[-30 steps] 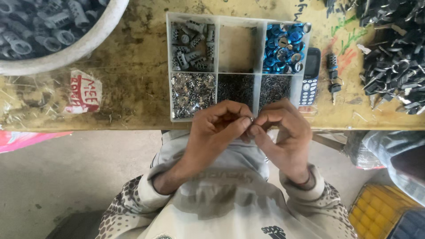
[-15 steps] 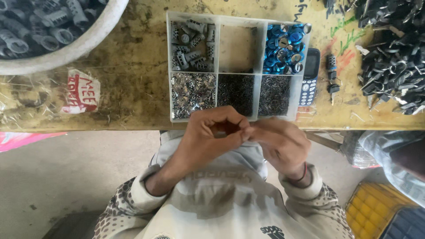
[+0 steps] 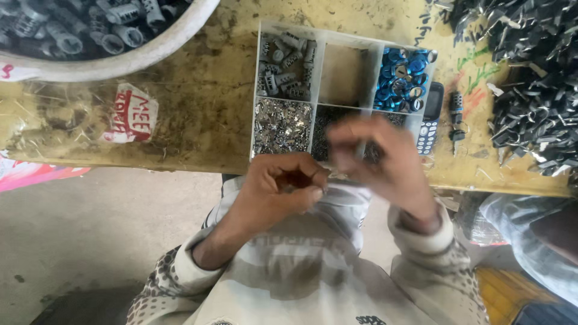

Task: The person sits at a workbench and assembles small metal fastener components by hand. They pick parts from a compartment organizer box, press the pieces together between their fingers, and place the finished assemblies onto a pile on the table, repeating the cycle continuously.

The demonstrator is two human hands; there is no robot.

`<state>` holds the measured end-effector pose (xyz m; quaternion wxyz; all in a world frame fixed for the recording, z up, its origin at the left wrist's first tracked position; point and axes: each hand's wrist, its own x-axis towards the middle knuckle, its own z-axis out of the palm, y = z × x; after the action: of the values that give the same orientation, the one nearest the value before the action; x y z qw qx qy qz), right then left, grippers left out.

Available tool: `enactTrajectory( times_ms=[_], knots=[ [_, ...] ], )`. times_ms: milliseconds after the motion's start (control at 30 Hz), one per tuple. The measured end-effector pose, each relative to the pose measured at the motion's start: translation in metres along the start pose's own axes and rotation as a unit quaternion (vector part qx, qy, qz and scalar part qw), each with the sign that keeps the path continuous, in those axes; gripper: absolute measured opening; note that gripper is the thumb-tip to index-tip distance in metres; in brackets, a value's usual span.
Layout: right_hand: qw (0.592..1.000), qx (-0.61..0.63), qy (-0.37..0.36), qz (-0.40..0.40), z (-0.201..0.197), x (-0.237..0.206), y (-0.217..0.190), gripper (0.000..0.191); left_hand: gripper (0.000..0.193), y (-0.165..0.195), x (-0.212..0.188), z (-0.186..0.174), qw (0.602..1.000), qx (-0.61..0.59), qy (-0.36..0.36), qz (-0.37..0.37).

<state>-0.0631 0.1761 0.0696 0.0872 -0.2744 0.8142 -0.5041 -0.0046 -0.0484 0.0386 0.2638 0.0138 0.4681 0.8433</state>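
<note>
Small part (image 3: 320, 191) — orientation hidden (left fingers (image 3: 301, 194))

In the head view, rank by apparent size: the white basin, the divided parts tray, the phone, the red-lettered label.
1. White basin, though cropped by the frame.
2. Divided parts tray.
3. Red-lettered label.
4. Phone; partly hidden, so its place against the label is unsure.

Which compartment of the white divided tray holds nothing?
The top middle compartment of the white plastic divided tray: only its bare floor shows, while the grey cylinders and blue rings fill its neighbours.
</note>
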Motion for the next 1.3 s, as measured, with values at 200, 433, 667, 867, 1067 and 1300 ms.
enactTrajectory(
  times_ms=[200,433,667,867,1067,1300],
  knots=[
    [0.93,-0.33,0.125,-0.105,0.059,0.097,0.021,0.022,0.008,-0.001,-0.013,0.002,1.0,0.003,-0.01,-0.012],
    [0.978,0.105,0.041,0.174,0.029,0.064,-0.001,0.016,0.008,0.008,-0.008,-0.019,0.995,-0.097,0.006,0.023],
    [0.994,-0.067,0.046,0.075,0.029,-0.025,-0.016,0.04,0.005,-0.002,0.016,-0.011,0.997,-0.069,0.011,-0.017],
    [0.991,-0.073,0.075,0.081,0.011,-0.046,-0.019,0.035,0.01,0.004,0.013,0.024,0.991,0.102,0.082,-0.028],
    [0.987,-0.139,0.086,0.001,-0.004,-0.058,-0.031,0.036,0.009,0.007,0.012,0.043,0.977,0.196,0.079,-0.008],
    [0.974,-0.213,0.057,-0.045,-0.027,-0.067,-0.034,0.037,0.009,-0.002,0.02,0.061,0.974,0.2,0.102,0.014]
  ],
)
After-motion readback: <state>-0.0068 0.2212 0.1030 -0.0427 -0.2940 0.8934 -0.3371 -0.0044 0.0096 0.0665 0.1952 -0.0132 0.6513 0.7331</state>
